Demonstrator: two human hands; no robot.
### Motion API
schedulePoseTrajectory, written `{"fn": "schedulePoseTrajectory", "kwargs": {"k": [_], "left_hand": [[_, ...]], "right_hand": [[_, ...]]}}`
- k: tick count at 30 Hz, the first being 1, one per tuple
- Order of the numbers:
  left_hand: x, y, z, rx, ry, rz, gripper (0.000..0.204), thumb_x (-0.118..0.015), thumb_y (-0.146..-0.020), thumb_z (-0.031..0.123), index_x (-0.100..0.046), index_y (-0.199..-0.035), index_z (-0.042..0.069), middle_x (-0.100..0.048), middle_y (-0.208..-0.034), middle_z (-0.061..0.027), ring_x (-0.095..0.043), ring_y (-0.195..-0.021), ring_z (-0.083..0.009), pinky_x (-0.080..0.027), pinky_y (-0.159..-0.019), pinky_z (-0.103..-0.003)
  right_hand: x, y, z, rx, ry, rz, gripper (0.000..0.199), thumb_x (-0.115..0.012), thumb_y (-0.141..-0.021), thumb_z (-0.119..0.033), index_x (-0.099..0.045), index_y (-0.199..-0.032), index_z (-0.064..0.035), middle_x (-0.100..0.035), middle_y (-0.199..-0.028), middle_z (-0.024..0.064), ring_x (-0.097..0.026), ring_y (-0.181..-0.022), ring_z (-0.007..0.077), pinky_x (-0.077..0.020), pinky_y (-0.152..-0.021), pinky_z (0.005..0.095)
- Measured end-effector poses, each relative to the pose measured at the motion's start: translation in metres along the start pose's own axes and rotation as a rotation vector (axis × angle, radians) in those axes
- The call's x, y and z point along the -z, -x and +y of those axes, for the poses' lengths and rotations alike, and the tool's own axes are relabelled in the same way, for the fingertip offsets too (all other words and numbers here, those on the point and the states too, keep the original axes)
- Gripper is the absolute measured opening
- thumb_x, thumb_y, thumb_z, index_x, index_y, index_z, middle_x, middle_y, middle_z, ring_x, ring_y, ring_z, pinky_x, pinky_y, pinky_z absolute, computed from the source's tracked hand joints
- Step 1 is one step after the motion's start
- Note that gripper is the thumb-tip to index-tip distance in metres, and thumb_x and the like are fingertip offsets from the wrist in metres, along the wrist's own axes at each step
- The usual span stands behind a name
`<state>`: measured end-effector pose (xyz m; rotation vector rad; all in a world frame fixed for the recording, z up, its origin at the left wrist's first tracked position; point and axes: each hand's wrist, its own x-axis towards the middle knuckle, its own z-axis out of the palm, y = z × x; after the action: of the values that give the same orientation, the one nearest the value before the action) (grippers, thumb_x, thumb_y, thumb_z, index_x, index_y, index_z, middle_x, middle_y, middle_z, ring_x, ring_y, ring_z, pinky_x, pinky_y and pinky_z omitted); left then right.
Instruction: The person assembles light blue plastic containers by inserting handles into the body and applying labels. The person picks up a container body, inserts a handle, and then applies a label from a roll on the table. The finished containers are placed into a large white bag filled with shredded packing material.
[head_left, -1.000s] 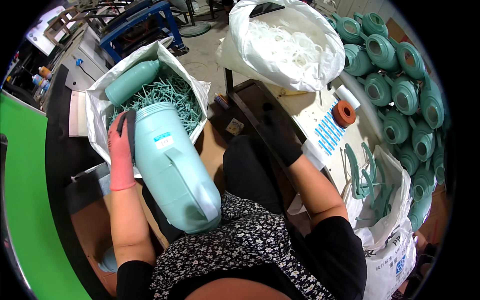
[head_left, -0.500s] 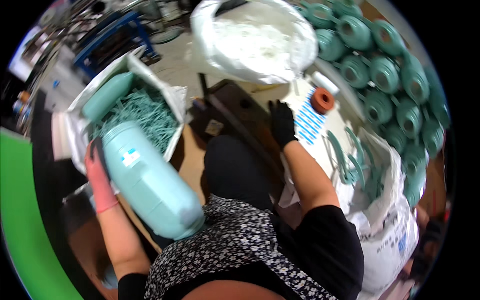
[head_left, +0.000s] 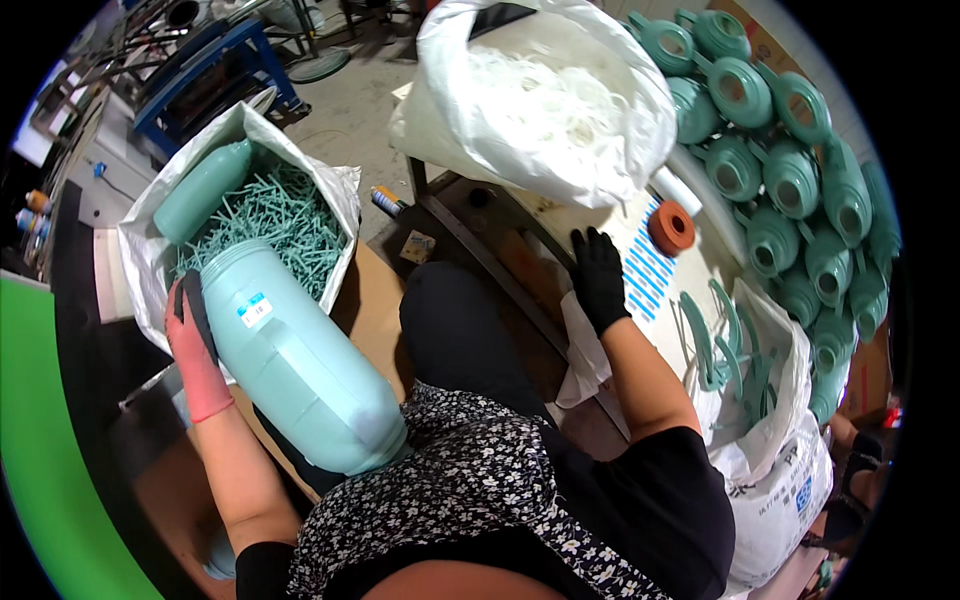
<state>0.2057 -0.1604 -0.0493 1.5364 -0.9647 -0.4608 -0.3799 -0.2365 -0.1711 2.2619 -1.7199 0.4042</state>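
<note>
A large pale-teal plastic jug (head_left: 310, 375) leans across my lap, its ribbed neck pointing up and away. A small blue-and-white label (head_left: 255, 310) is on its side. My left hand (head_left: 192, 340), in a pink glove with a dark palm, grips the jug's left side near the neck; some fingers are hidden. My right hand (head_left: 600, 280), in a black glove, lies on the pale worktop (head_left: 700, 265) with its fingers stretched. It is at the left edge of a sheet of blue-and-white labels (head_left: 650, 275), and no label shows in its fingers.
A reddish-brown ring-shaped roll (head_left: 657, 226) and a white roll (head_left: 677, 190) are beyond the labels. White sacks hold teal strips (head_left: 290, 215) with a teal bottle (head_left: 203, 192), white rings (head_left: 545, 95), and teal handles (head_left: 735, 360). Teal containers (head_left: 790, 190) are stacked at the right.
The view has shifted, so the worktop and white sack appear farther right. My left hand still grips the jug; my right hand stays beside the label sheet.
</note>
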Motion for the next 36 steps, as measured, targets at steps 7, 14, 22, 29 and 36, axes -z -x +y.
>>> {"fn": "schedulePoseTrajectory", "kwargs": {"k": [7,14,22,29,36], "left_hand": [[-0.01,-0.038,0.008,-0.019,-0.078,0.031,0.03,-0.05,-0.096,0.019,-0.061,-0.113,-0.002,-0.063,-0.103,-0.0082,-0.057,-0.094,-0.0162,-0.044,-0.085,-0.028],[-0.006,-0.085,-0.031,-0.048,-0.028,-0.017,0.032,-0.051,-0.096,0.023,-0.061,-0.112,-0.003,-0.063,-0.104,-0.0097,-0.057,-0.094,-0.0175,-0.044,-0.086,-0.029],[-0.011,-0.113,-0.041,-0.096,-0.074,-0.072,0.034,-0.05,-0.096,0.024,-0.06,-0.114,-0.003,-0.063,-0.106,-0.0112,-0.057,-0.096,-0.0198,-0.043,-0.088,-0.03],[-0.026,-0.107,-0.033,-0.082,0.015,-0.078,0.035,-0.049,-0.098,0.024,-0.056,-0.121,-0.002,-0.061,-0.11,-0.0102,-0.057,-0.097,-0.0188,-0.044,-0.088,-0.029],[-0.032,-0.092,-0.014,-0.04,-0.07,-0.152,0.04,-0.047,-0.098,0.03,-0.055,-0.121,-0.002,-0.059,-0.117,-0.0137,-0.055,-0.106,-0.0223,-0.041,-0.094,-0.031]], "right_hand": [[0.01,-0.006,-0.005,-0.038,-0.01,-0.122,0.065,-0.065,-0.076,-0.011,-0.042,-0.137,-0.0096,-0.042,-0.137,0.0216,-0.039,-0.126,0.0416,-0.032,-0.106,0.0483],[0.009,-0.011,-0.007,-0.04,-0.016,-0.143,0.063,-0.064,-0.075,-0.009,-0.044,-0.135,-0.0077,-0.043,-0.135,0.0221,-0.041,-0.123,0.042,-0.0336,-0.105,0.048],[0.004,-0.008,-0.004,-0.067,0.009,-0.152,0.059,-0.063,-0.076,-0.013,-0.047,-0.133,-0.0083,-0.045,-0.134,0.0243,-0.041,-0.124,0.042,-0.0324,-0.106,0.0481],[-0.002,-0.001,0.005,-0.033,0.037,-0.088,0.06,-0.066,-0.076,-0.014,-0.047,-0.132,-0.007,-0.045,-0.133,0.0238,-0.041,-0.123,0.0419,-0.0337,-0.105,0.0465],[-0.001,-0.006,0.002,-0.001,0.022,-0.087,0.054,-0.057,-0.079,-0.011,-0.047,-0.132,-0.0057,-0.045,-0.132,0.0255,-0.042,-0.124,0.042,-0.0331,-0.106,0.0482]]}}
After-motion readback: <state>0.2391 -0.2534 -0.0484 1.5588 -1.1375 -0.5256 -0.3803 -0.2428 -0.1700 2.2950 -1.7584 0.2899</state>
